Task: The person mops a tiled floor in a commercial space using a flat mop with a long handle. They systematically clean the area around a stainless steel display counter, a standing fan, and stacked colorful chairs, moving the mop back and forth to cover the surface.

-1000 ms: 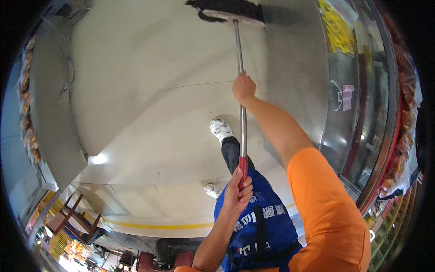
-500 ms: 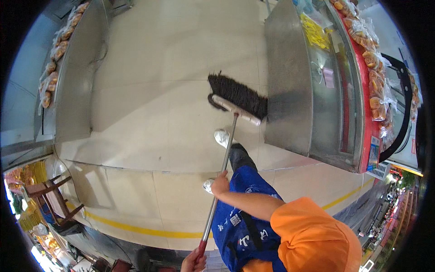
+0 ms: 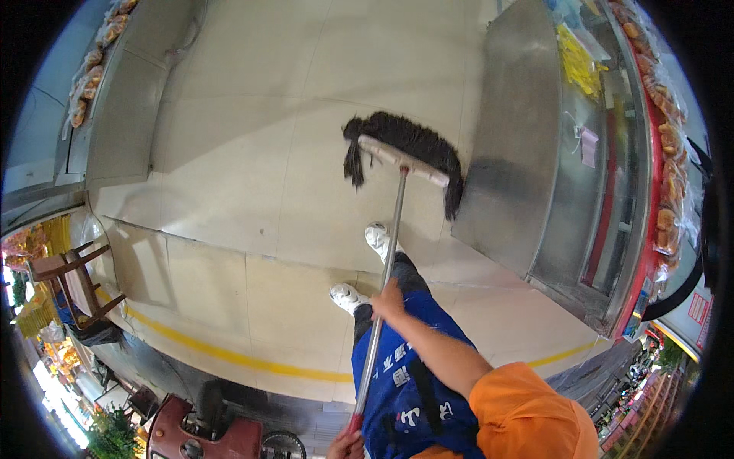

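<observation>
Both my hands grip the metal pole of a mop. My right hand (image 3: 388, 301) is wrapped round the middle of the pole, in front of my blue apron (image 3: 417, 375). Lower in view, my left hand (image 3: 345, 445) is closed on the pole's end, just by its red grip. The mop (image 3: 403, 162) has a pale flat bar and black strands. Its strands lie on the tiled floor ahead of my feet, fanned out beyond the bar. They hang back at both ends, and the right end reaches beside the steel cabinet's lower corner.
A steel and glass cabinet (image 3: 512, 161) with bagged bread on top stands at right. Another steel cabinet (image 3: 126, 115) is at left. A wooden stool (image 3: 76, 287) lies near the left edge. A yellow floor line (image 3: 229, 356) crosses behind my white shoes (image 3: 349, 297). A red vehicle (image 3: 202, 436) is at the bottom.
The mop head has moved away from the cabinet, and its strands now trail back at both ends. My left shoe shows more fully. The whole view has shifted slightly.
</observation>
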Demonstrator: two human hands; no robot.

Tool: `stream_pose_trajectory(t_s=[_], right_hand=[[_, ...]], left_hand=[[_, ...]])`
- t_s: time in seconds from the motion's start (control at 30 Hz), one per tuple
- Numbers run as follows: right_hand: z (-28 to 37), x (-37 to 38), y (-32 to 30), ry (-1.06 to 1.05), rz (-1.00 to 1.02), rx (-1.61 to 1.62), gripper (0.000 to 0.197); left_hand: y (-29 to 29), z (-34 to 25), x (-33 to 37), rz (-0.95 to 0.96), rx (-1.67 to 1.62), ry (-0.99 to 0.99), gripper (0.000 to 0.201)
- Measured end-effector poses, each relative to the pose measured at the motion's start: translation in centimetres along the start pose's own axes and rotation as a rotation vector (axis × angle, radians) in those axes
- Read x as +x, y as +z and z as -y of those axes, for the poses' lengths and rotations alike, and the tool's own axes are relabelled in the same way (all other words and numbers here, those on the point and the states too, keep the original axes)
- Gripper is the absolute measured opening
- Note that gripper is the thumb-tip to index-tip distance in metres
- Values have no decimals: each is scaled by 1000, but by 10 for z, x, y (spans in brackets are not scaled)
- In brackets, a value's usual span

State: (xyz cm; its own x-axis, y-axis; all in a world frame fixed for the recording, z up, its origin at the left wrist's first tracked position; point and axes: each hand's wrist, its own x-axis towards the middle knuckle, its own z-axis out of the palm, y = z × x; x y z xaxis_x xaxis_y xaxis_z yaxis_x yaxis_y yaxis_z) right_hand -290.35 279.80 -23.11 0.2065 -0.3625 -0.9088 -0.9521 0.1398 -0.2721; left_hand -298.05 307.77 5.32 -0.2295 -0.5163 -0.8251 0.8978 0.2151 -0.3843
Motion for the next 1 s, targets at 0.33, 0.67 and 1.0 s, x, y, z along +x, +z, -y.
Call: stream_pose_trajectory(t_s=[0.33,0.67,1.0], right_hand=[[186,196,-206,-268,-432,-411,83],[179,191,-83,-82,-360,107,32],[26,-115,268,-830,482,-1350,28]], left_hand=[[244,-71,225,346,-151,62,33],[124,-152,144,375,-184,382,50],[-143,-39,-167,-699,127,996,35]])
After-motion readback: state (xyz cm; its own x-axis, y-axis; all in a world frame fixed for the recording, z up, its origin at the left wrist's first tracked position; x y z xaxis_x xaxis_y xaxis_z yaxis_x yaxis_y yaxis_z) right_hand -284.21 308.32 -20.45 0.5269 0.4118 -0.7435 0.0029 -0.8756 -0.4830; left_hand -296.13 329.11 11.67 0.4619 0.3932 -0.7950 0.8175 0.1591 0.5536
